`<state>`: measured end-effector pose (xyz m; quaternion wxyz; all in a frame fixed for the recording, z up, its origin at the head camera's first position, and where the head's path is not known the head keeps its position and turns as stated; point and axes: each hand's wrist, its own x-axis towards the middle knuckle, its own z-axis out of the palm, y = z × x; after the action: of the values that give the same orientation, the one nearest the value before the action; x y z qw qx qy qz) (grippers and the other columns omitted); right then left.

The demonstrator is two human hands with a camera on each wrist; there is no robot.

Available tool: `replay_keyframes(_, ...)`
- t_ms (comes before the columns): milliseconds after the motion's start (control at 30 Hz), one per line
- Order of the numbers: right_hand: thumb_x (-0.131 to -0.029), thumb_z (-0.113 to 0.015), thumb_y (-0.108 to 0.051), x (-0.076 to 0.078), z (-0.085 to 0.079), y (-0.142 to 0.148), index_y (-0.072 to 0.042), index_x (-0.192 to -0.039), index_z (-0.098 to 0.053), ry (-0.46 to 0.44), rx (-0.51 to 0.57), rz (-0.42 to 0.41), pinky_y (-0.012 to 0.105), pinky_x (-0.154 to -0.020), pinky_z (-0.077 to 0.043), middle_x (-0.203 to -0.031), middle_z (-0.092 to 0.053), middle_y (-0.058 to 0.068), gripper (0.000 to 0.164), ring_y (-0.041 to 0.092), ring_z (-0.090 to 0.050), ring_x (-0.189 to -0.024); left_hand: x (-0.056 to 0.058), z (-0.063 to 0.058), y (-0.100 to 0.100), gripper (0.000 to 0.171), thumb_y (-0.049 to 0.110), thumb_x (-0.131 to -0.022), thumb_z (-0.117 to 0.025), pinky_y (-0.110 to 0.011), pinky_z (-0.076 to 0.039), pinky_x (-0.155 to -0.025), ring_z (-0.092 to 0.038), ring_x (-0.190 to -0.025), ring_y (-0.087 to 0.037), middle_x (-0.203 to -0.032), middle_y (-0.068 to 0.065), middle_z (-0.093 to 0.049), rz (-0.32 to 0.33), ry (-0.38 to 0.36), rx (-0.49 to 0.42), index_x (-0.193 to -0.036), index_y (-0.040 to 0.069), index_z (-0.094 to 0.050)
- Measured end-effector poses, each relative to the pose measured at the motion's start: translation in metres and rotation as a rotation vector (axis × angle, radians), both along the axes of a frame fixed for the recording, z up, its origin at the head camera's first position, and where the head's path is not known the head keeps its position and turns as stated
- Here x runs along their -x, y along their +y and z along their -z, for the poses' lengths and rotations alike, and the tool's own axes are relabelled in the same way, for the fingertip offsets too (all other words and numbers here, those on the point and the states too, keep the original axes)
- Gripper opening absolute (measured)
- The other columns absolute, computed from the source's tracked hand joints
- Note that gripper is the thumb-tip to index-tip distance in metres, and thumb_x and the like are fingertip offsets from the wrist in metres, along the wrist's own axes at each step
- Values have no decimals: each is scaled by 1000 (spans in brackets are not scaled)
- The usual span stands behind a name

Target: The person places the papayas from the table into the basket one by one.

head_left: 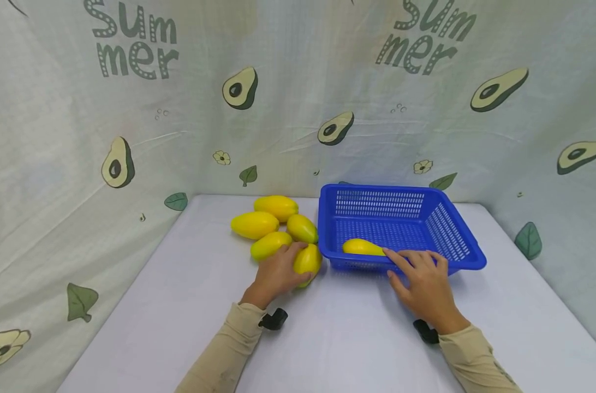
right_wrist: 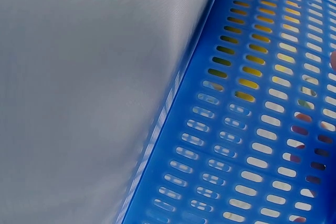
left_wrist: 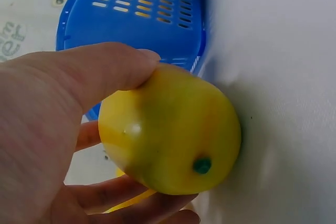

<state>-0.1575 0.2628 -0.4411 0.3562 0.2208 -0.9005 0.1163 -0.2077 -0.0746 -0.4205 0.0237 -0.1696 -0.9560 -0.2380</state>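
My left hand [head_left: 277, 271] grips a yellow papaya [head_left: 308, 263] on the table, beside the basket's left front corner. In the left wrist view, the thumb lies on one side of this papaya [left_wrist: 173, 135] and the fingers on the other; its green stem end faces the camera. At the blue basket [head_left: 401, 263], my right hand [head_left: 423, 286] holds the front rim, fingers over it and thumb outside. One papaya [head_left: 362, 246] lies inside along the front wall, near the right index fingertip. Through slots of the basket wall [right_wrist: 210, 145], parts of the fingers show.
Several other papayas lie grouped left of the basket, among them one at the back [head_left: 276, 208], one at the left [head_left: 255, 225] and one against the basket's side [head_left: 302, 228]. A white-covered table [head_left: 180, 305] carries everything. Behind it hangs a printed cloth [head_left: 278, 136].
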Motion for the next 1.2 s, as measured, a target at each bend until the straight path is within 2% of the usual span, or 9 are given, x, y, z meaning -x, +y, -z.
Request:
replay_keyframes(333, -86, -64, -32, -4, 4, 0, -19, -135, -64, -13, 1, 12, 66, -94, -30, -106, -65, 11, 51, 36, -57, -100, 1, 1, 2, 76, 42, -80, -82, -46, -50, -89, -58, -101, -25, -130, -10, -58, 36, -53, 29, -143, 19, -46)
replay_keyframes(533, -91, -57, -37, -5, 3, 1, -19, -136, -64, 2, 2, 1, 66, -94, -30, -106, -65, 11, 49, 36, -57, -100, 4, 3, 7, 81, 42, -79, -84, -46, -50, -89, -58, -100, -26, -131, -11, -57, 49, -84, 49, -145, 21, -42)
replay_keyframes(700, -96, -51, -41, -3, 0, 0, -19, -136, -64, 12, -8, -2, 65, -94, -31, -106, -65, 11, 48, 36, -57, -101, 7, 1, 6, 79, 38, -79, -84, -45, -50, -90, -57, -102, -25, -131, -10, -57, 46, -81, 13, -144, 21, -43)
replay_keyframes(900, -87, -63, -32, -1, -2, 0, -18, -135, -64, -1, -5, 10, 66, -95, -30, -107, -65, 12, 50, 37, -57, -101, 11, 2, 3, 79, 41, -81, -78, -45, -50, -91, -57, -103, -25, -135, -8, -55, 60, -57, 3, -148, 21, -42)
replay_keyframes(1200, -86, -65, -31, 1, -1, -1, -18, -135, -65, -8, -2, 3, 66, -95, -30, -108, -65, 13, 50, 37, -57, -102, 10, 6, -1, 81, 40, -81, -73, -47, -45, -99, -53, -115, -23, -143, -6, -52, -12, -94, -128, -152, 20, -40)
